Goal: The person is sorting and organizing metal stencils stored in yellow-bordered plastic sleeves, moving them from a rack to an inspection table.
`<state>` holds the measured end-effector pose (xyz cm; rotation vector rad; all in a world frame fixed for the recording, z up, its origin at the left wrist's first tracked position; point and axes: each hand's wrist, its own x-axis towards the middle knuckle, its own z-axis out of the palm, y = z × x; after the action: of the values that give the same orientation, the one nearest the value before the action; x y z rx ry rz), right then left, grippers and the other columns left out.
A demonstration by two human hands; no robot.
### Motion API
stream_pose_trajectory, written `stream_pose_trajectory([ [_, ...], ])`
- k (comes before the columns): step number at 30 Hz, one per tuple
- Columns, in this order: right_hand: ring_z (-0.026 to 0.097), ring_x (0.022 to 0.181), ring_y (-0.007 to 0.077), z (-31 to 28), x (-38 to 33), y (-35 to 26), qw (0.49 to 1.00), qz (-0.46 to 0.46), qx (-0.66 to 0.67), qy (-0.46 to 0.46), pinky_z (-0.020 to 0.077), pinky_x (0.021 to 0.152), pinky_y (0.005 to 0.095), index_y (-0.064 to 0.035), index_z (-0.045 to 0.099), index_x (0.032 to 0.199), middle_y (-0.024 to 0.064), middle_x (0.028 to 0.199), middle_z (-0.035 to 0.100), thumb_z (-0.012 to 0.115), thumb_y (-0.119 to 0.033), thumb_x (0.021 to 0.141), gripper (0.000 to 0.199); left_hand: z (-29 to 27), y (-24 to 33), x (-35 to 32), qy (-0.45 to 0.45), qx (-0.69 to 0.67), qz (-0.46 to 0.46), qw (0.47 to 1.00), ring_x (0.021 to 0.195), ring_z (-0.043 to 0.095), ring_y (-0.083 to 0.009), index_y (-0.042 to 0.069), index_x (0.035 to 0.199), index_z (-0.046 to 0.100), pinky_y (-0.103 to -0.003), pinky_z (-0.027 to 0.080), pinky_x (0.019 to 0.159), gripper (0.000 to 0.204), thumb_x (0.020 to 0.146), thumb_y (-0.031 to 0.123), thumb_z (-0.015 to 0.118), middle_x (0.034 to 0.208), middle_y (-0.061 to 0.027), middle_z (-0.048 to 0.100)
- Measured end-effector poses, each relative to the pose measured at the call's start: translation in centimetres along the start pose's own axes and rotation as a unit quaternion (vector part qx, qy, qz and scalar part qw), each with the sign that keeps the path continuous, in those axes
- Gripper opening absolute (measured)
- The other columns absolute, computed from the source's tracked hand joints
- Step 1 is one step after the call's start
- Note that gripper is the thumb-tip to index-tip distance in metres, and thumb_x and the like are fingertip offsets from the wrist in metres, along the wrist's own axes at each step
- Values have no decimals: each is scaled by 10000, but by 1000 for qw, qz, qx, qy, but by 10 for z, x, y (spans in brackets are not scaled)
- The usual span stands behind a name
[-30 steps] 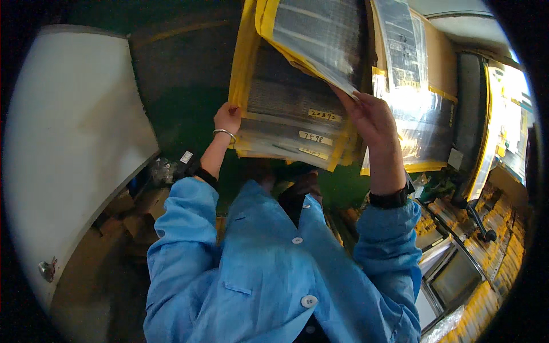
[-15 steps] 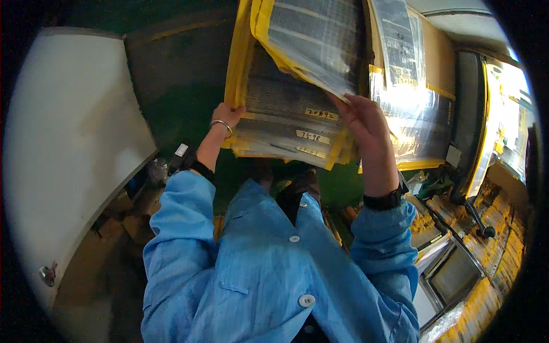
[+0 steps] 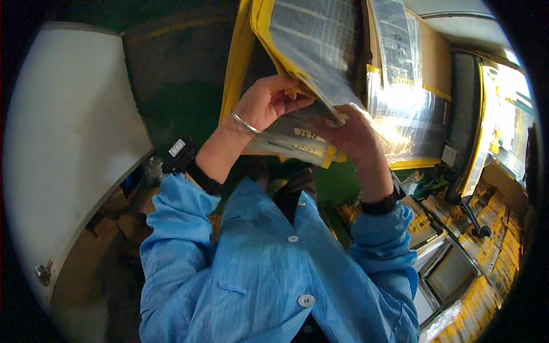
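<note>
A stack of dark, finely patterned sheets (image 3: 280,127) edged with yellow tape lies in front of me. The top sheet (image 3: 314,34), dark with a clear, shiny film over it, is folded up and back at its near edge. My right hand (image 3: 355,134) grips that sheet's near right corner. To its left, my left hand (image 3: 269,106) pinches the yellow-taped near edge, its fingers curled around it. A metal bangle (image 3: 246,123) circles my left wrist. Small pale labels (image 3: 307,135) show on the sheets below, partly hidden by my right hand.
At right, more film-covered sheets (image 3: 409,128) with yellow tape lean on brown cardboard (image 3: 437,51). A white panel (image 3: 74,131) with a round knob stands at left. Many yellow-edged stacked items (image 3: 497,223) and a frame (image 3: 452,268) lie at lower right.
My left hand has left the stack's left edge and moved right and up onto the lifted sheet's edge. My right hand has come slightly lower, still holding the sheet's corner.
</note>
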<state>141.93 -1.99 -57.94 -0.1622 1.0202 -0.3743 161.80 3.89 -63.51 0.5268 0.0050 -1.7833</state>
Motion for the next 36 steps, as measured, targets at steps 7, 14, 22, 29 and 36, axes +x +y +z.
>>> stream_pose_trajectory([
  [7,521,744,184,-33,59,68,987,-42,122,96,449,573,235,34,487,916,127,852,505,499,-15,796,130,-59,1,-39,118,167,13,979,913,583,-217,-17,1036,545,-335,476,829,272,848,175,496,996,-106,588],
  [14,449,644,116,-47,45,107,968,-151,-181,83,390,497,208,6,503,817,63,740,446,490,-27,814,35,-204,-30,-96,347,698,9,627,698,625,-257,18,833,617,-356,483,647,268,758,273,588,743,-131,637],
  [22,451,666,91,-57,25,127,733,-157,-657,83,385,535,298,-17,541,806,21,707,494,552,-57,783,48,-205,-56,-105,463,594,-21,657,895,546,-396,17,926,517,-441,447,716,396,702,321,633,939,-235,576],
  [29,340,563,45,17,-37,94,757,-385,-520,-90,267,456,240,-28,484,919,-41,621,376,507,-149,874,131,-195,-52,-77,398,704,-38,587,794,609,-317,132,824,676,-389,484,743,262,675,342,627,820,-127,639],
  [36,343,524,14,-42,41,91,897,-113,-425,-51,245,434,142,1,504,967,-22,655,412,474,-69,858,133,-170,-34,-55,314,559,48,766,604,583,-219,45,678,620,-301,460,563,203,652,245,643,650,-100,604],
])
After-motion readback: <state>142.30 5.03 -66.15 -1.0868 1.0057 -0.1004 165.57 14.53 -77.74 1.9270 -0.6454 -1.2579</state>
